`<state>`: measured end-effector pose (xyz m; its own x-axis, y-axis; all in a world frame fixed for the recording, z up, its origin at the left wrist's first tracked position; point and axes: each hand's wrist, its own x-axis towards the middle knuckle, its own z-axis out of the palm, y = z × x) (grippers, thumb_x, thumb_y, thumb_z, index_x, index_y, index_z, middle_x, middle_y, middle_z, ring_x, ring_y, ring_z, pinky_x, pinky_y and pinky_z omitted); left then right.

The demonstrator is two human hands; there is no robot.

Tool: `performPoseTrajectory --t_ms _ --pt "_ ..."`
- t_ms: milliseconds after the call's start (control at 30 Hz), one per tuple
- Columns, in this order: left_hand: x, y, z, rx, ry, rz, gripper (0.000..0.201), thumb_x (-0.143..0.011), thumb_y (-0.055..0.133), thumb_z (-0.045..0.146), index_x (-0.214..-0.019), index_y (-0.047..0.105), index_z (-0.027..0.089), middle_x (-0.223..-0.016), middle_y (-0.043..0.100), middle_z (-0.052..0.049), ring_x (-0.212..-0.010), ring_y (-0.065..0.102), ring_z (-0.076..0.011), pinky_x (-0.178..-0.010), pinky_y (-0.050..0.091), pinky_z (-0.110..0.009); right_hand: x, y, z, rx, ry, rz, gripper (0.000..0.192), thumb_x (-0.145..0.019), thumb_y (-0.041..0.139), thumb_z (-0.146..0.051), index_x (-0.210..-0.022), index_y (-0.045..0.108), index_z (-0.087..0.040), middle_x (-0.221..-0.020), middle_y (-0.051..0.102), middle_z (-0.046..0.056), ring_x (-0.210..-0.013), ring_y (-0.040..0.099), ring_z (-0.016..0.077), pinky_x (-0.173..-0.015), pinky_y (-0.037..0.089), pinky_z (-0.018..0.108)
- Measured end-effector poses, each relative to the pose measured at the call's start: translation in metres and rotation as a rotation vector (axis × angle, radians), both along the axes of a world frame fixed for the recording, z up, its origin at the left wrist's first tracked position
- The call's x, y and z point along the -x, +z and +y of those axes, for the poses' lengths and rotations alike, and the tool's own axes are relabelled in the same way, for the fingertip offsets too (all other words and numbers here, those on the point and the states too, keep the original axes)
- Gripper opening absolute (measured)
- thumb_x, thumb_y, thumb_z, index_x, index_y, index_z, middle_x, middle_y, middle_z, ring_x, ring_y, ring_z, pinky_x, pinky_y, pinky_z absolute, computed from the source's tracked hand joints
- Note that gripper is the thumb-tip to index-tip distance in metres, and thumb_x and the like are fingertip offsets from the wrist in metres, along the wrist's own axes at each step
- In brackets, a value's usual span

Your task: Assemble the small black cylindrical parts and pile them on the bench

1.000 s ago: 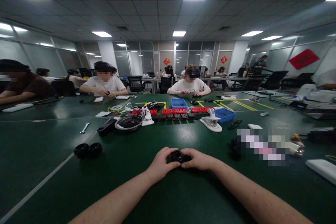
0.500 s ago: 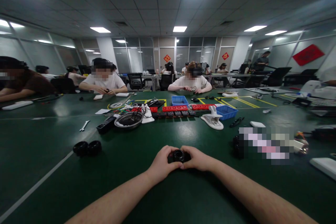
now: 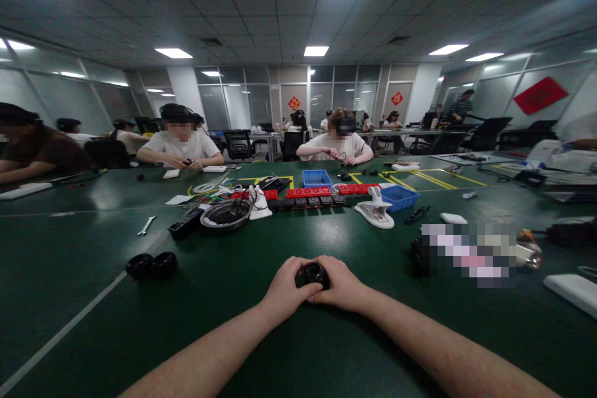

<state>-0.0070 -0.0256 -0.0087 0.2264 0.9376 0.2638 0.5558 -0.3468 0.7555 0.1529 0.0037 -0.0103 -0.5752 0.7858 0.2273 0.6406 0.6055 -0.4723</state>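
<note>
Head camera looks over your two forearms to the middle of the green table point(image 3: 326, 348), where both hands meet around one small black round part point(image 3: 313, 274). Your left hand point(image 3: 285, 289) is closed on its left side, with the thumb resting on top. Your right hand point(image 3: 342, 285) is closed on its right side, fingers curled around it. The part sits between your fingertips, just above the table or touching it; I cannot tell which.

The part looks like hard plastic or rubber with a ring-shaped opening on top. I judge it to be light and stiff, not fragile, but small and smooth enough to slip or roll if you loosen your fingers. The safest hold is probably on the outer rim, thumb against fingers, as you have it.

To your left, well apart, two black round pieces point(image 3: 152, 265) lie touching each other. Further away stand a metal bowl point(image 3: 226, 214), a white clamp point(image 3: 375, 210) and a blue bin point(image 3: 397, 198). Other people sit working on the far side.
</note>
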Motion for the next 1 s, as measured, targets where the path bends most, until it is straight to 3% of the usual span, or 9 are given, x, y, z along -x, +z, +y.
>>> performPoseTrajectory --t_ms 67,233,533,667,1000 --pt "0.002 0.000 0.001 -0.003 -0.043 0.007 0.033 -0.064 0.062 0.029 -0.094 0.055 0.019 -0.086 0.052 -0.002 -0.078 0.049 -0.0176 -0.067 0.040 -0.027 -0.005 0.004 0.004 0.100 0.134 0.063 0.052 -0.056 0.066 -0.039 -0.101 0.050 -0.018 -0.094 0.054 0.005 -0.086 0.048 0.0206 -0.075 0.036 0.031" --pt "0.005 0.000 0.002 -0.006 -0.096 0.010 0.036 -0.066 0.061 0.030 -0.100 0.053 0.021 -0.089 0.051 -0.003 -0.078 0.049 -0.0175 -0.066 0.040 -0.026 -0.018 0.011 0.014 0.400 0.310 0.136 0.033 -0.065 0.061 -0.025 -0.097 0.055 -0.015 -0.092 0.055 0.002 -0.086 0.050 0.0183 -0.077 0.038 0.030" --pt "0.005 0.003 0.000 0.012 -0.117 -0.003 0.036 -0.065 0.061 0.029 -0.099 0.053 0.021 -0.089 0.051 -0.002 -0.078 0.049 -0.0170 -0.065 0.039 -0.025 -0.019 0.011 0.015 0.490 0.332 0.186 0.030 -0.065 0.061 -0.024 -0.094 0.055 -0.015 -0.087 0.056 0.000 -0.080 0.050 0.0159 -0.073 0.038 0.027" --pt "0.004 0.002 0.001 0.016 -0.113 -0.013 0.033 -0.062 0.063 0.028 -0.094 0.055 0.020 -0.087 0.051 -0.002 -0.078 0.048 -0.0167 -0.065 0.039 -0.025 -0.016 0.006 0.014 0.448 0.246 0.164 0.033 -0.059 0.066 -0.027 -0.087 0.054 -0.014 -0.079 0.053 -0.001 -0.072 0.049 0.0140 -0.064 0.038 0.024" --pt "-0.004 -0.002 -0.003 0.089 0.050 -0.072 0.034 -0.056 0.067 0.024 -0.086 0.055 0.017 -0.082 0.051 -0.001 -0.072 0.049 -0.0157 -0.063 0.039 -0.025 -0.001 -0.007 0.004 0.082 -0.032 -0.014 0.040 -0.050 0.067 -0.041 -0.075 0.048 -0.016 -0.074 0.050 0.000 -0.067 0.045 0.0146 -0.056 0.032 0.023"
